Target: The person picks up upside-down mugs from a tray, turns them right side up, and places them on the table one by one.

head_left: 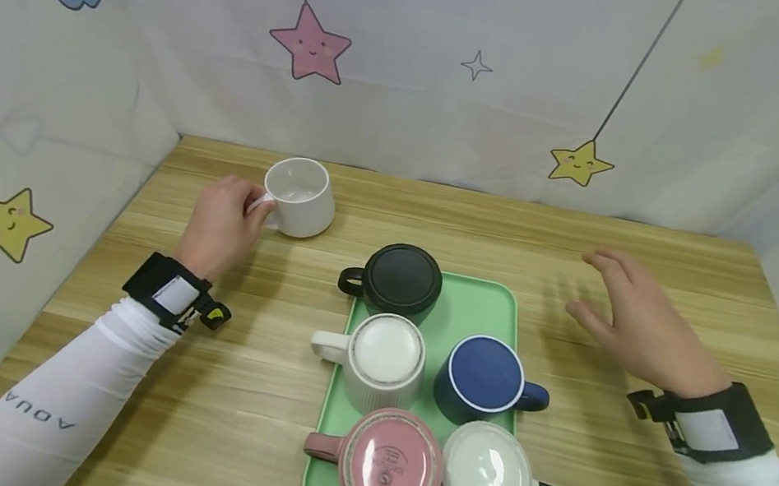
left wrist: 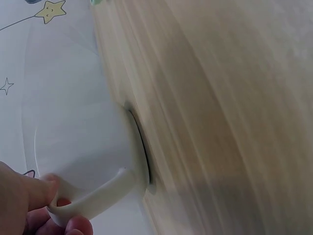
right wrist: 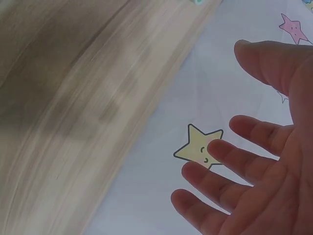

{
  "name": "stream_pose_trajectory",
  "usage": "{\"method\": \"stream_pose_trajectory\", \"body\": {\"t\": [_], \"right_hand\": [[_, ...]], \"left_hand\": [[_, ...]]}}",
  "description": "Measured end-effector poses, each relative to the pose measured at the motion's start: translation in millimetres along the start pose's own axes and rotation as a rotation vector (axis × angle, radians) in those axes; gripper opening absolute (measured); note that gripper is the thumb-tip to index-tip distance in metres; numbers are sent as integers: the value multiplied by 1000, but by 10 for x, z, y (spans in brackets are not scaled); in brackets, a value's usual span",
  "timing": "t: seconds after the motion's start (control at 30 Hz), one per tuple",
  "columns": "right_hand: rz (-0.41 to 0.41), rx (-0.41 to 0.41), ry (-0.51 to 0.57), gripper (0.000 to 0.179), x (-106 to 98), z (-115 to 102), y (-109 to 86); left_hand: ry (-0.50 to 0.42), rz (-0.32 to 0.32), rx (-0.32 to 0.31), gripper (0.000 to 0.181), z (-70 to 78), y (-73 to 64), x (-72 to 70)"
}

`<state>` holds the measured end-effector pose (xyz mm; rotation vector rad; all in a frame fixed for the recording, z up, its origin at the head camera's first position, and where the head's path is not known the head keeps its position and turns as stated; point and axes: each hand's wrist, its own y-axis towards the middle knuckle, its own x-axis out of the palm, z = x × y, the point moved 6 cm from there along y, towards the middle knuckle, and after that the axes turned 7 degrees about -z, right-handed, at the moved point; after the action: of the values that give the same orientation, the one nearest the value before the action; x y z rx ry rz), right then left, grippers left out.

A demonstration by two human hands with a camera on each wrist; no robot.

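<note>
At the back left of the table, my left hand pinches the handle of a white mug, which stands upright with its mouth up. In the left wrist view the thumb and fingers close round the mug's handle. Over the right side of the table my right hand hovers with spread, relaxed fingers and holds nothing. Between the hands lies a green tray bearing upside-down mugs: a black mug, a white ribbed mug, a blue mug, a pink mug and a white mug with a black-tipped handle.
The wooden table meets a white printed curtain at the back and on both sides. Mug handles stick out past the tray's left and right edges.
</note>
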<state>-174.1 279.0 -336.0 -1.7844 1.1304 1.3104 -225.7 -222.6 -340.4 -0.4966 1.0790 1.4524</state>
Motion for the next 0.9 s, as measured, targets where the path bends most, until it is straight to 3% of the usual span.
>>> {"method": "stream_pose_trajectory", "body": {"t": [0.43, 0.9], "right_hand": [[-68, 52, -45, 90, 91, 38, -17], [-123, 109, -40, 92, 210, 98, -32]], "left_hand": [[-8, 33, 8, 17, -51, -20, 14], [-31, 36, -30, 18, -67, -57, 27]]}}
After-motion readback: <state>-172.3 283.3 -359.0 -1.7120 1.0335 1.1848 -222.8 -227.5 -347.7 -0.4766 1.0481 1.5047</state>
